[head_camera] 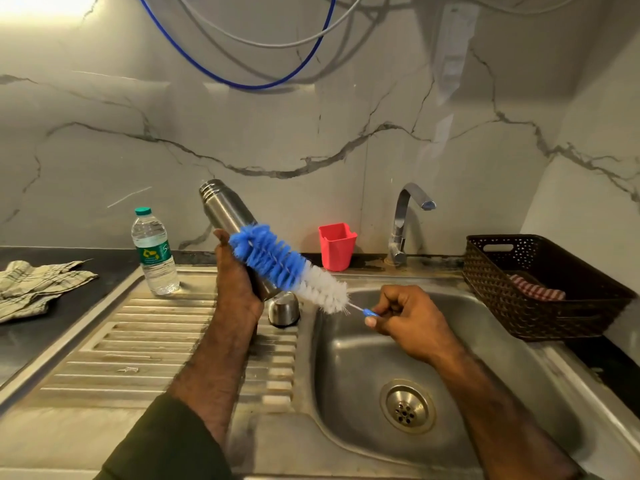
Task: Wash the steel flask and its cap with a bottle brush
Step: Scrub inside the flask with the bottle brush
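Observation:
My left hand [235,278] grips the steel flask [225,211] around its lower body, holding it tilted with its open threaded mouth up and to the left, above the drainboard. My right hand [405,313] pinches the thin blue handle of the bottle brush [287,266]. The brush's blue and white bristles lie across the outside of the flask's lower part. The steel cap [284,310] stands on the sink's edge just below the flask, between both hands.
The steel sink basin [346,358] with its drain lies below my right hand, the tap [401,220] behind it. A red cup [336,245], a plastic water bottle [154,252], a folded cloth [34,285] and a dark woven basket [540,285] stand around.

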Tool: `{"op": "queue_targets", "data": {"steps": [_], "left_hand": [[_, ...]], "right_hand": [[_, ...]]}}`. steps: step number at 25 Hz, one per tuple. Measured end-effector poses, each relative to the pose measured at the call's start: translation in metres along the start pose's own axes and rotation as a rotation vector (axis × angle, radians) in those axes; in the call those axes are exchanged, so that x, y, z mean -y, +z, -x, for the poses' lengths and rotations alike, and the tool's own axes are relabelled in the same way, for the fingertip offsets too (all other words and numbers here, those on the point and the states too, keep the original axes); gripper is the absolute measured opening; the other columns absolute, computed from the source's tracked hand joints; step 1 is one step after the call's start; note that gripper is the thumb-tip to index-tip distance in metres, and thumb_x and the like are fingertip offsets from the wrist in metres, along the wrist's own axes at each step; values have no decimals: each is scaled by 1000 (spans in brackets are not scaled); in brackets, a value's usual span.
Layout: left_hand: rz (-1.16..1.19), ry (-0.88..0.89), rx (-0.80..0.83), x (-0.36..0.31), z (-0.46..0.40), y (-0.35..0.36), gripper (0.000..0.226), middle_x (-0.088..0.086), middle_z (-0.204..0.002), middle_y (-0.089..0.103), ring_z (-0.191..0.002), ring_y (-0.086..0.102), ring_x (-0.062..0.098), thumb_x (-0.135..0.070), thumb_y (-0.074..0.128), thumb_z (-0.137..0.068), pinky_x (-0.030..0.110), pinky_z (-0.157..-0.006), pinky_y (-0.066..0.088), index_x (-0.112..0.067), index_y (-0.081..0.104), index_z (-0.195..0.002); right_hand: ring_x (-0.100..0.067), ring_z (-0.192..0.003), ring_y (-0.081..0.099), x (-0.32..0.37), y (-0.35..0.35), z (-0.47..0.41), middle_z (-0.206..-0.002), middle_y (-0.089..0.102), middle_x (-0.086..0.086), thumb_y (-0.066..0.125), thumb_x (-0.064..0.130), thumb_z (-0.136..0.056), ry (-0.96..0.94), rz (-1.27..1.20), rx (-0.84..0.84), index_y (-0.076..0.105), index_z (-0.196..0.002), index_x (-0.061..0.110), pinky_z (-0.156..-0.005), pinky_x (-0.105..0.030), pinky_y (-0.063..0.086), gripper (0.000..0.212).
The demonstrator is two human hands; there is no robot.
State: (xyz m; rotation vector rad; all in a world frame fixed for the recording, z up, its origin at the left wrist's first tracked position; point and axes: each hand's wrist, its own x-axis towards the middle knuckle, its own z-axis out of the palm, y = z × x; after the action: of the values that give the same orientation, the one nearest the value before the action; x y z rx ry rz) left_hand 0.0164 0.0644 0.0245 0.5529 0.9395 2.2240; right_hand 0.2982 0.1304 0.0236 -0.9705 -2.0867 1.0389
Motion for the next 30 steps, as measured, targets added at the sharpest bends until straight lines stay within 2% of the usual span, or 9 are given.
{"op": "queue_targets", "data": {"steps": [3,6,10,14,16,20,24,27,30], "left_hand": [[-52,-50,-8,6,9,8,95,9,-123,73,-115,71,35,-88,62,-82,55,-94,59,-20,56,-149],[-158,-142,33,16,21,26,117,13,-130,75,-115,75,38,-101,60,-58,58,-91,60,-27,56,-149],[-89,-18,100,8,11,15,97,17,-143,65,-126,66,43,-77,73,-80,68,-104,52,-17,51,-153],[38,11,81,-5,6,1,72,10,-116,73,-108,71,31,-63,64,-94,54,-92,60,-12,59,-144],[10,8,101,-3,14,9,64,12,-119,73,-110,70,34,-60,63,-97,55,-91,61,-14,60,-142],[-78,-25,151,12,21,26,102,33,-145,59,-133,56,57,-68,87,-71,77,-107,44,-4,58,-145],[42,-24,121,5,17,19,85,19,-141,68,-130,65,45,-70,69,-83,63,-100,56,-17,60,-148],[114,-108,112,0,14,13,76,11,-129,75,-115,75,32,-76,57,-89,53,-88,61,-21,66,-141],[-50,-146,88,9,22,23,70,12,-116,77,-102,78,30,-77,55,-91,48,-81,63,-18,71,-127]], "right_hand": [[-7,-60,57,10,14,-5,-65,68,0,85,9,-81,-41,-25,-84,63,-68,15,-62,-36,54,26],[-5,-60,57,29,36,-11,-66,66,3,83,7,-83,-120,-130,-258,64,-73,13,-62,-28,52,22],[-5,-56,50,18,14,-8,-62,61,1,83,4,-82,-44,-106,-110,61,-70,7,-57,-24,46,25],[-5,-50,52,10,-13,1,-55,62,0,85,4,-82,66,-19,89,65,-72,2,-50,-21,43,21],[-3,-50,49,15,0,-5,-55,61,4,84,5,-82,19,-28,13,64,-71,4,-52,-21,43,23],[2,-51,47,25,35,-15,-53,57,15,83,1,-81,-117,-185,-212,60,-64,19,-54,-13,41,33],[-4,-50,45,13,3,-11,-56,58,5,84,4,-81,-41,-112,-54,60,-65,10,-52,-24,42,30],[-1,-45,49,8,-20,-5,-54,63,4,84,5,-82,52,-32,77,65,-71,5,-50,-22,42,23],[0,-51,51,18,4,-9,-59,66,3,85,5,-81,4,-39,-41,63,-67,11,-56,-24,46,26]]}}
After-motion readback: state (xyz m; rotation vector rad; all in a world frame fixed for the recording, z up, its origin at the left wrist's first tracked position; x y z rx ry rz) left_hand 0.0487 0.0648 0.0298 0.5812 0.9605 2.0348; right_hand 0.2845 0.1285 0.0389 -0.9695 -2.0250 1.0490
